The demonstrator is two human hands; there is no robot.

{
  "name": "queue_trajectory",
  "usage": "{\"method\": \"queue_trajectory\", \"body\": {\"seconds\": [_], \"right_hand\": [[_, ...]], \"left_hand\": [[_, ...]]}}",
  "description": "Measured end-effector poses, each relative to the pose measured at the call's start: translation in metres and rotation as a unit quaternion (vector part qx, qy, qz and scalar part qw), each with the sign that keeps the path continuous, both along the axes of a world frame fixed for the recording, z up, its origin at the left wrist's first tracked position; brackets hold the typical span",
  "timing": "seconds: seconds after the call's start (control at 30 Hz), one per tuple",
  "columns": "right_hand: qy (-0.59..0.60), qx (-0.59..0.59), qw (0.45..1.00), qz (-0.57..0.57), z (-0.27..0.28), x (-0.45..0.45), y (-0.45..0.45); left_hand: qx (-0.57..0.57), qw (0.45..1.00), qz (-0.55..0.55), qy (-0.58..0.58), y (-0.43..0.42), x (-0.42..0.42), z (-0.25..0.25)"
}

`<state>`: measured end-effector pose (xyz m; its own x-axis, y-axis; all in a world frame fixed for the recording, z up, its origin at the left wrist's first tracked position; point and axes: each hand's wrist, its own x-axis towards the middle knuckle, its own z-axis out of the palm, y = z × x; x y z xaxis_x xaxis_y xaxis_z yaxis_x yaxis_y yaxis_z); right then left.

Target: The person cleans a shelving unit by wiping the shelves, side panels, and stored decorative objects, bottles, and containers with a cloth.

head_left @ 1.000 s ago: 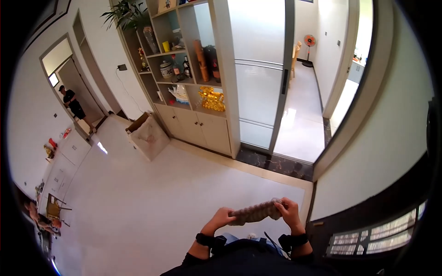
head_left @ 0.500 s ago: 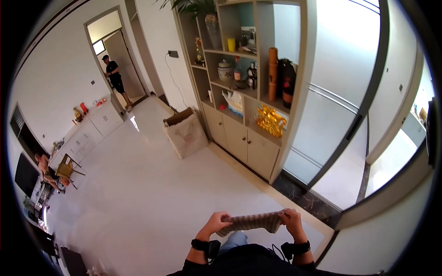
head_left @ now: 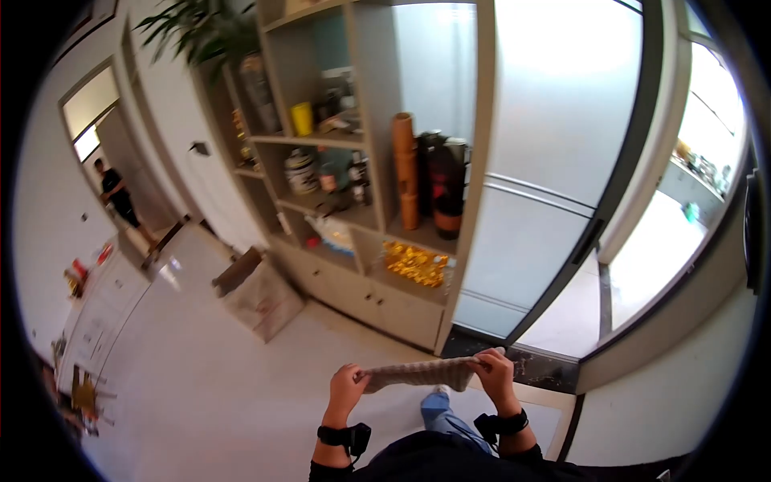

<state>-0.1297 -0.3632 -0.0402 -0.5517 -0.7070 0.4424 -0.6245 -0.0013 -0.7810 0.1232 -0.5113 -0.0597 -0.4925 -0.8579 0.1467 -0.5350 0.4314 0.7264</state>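
A brown-grey striped knit sock (head_left: 418, 373) is stretched sideways in front of my body, sagging a little toward its right part. My left hand (head_left: 347, 386) pinches its left end between thumb and fingers. At the other end, my right hand (head_left: 494, 373) grips the fabric, and a small tip pokes out above the fingers. Both wrists wear black straps with small boxes. Below the sock, my leg in light blue trousers (head_left: 436, 411) shows above the pale floor.
Ahead stands a shelf unit (head_left: 377, 185) with bottles, a bamboo tube (head_left: 405, 169) and a gold ornament (head_left: 416, 265). A fabric bin (head_left: 261, 297) stands before it. At right is a frosted sliding door (head_left: 546, 161) beside an opening. A person (head_left: 118, 193) stands in the far-left doorway.
My view has turned right and come closer to the shelf and sliding door. Both hands still hold the sock stretched, now slightly farther left in view. A leg shows more fully.
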Motion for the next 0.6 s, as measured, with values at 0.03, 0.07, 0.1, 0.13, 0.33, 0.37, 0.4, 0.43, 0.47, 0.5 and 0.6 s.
{"method": "queue_trajectory", "body": {"seconds": [0.03,0.07,0.1,0.13,0.33,0.37,0.4,0.43,0.47,0.5,0.6], "right_hand": [[0.010,0.000,1.000,-0.009,-0.001,-0.012,-0.008],[0.022,-0.016,0.999,-0.024,-0.007,-0.025,-0.017],[0.029,-0.025,0.999,-0.033,-0.011,-0.038,-0.027],[0.034,-0.036,0.998,-0.039,-0.012,-0.051,-0.038],[0.076,-0.076,0.991,-0.078,0.023,-0.130,-0.108],[0.069,-0.106,0.989,-0.076,0.030,-0.141,-0.121],[0.059,-0.116,0.989,-0.076,0.036,-0.151,-0.131],[0.040,-0.150,0.985,-0.072,0.047,-0.157,-0.140],[0.021,-0.182,0.981,-0.067,0.059,-0.160,-0.149],[0.034,-0.206,0.975,-0.071,0.069,-0.165,-0.157],[0.080,-0.273,0.956,-0.066,0.092,-0.175,-0.177]], "left_hand": [[0.014,0.999,0.030,0.001,-0.010,-0.017,-0.003],[0.010,1.000,0.016,0.002,-0.021,-0.035,-0.007],[0.022,0.999,0.020,0.037,-0.034,-0.051,-0.009],[0.032,0.997,0.026,0.071,-0.047,-0.067,-0.009],[0.150,0.955,-0.064,0.249,-0.135,-0.162,0.040],[0.229,0.913,-0.064,0.331,-0.140,-0.179,0.058],[0.306,0.858,-0.066,0.408,-0.148,-0.194,0.068],[0.236,0.874,-0.075,0.417,-0.161,-0.205,0.061],[0.240,0.872,-0.081,0.419,-0.165,-0.218,0.069],[0.186,0.860,-0.109,0.463,-0.166,-0.233,0.078],[0.068,0.837,-0.175,0.514,-0.177,-0.271,0.092]]}}
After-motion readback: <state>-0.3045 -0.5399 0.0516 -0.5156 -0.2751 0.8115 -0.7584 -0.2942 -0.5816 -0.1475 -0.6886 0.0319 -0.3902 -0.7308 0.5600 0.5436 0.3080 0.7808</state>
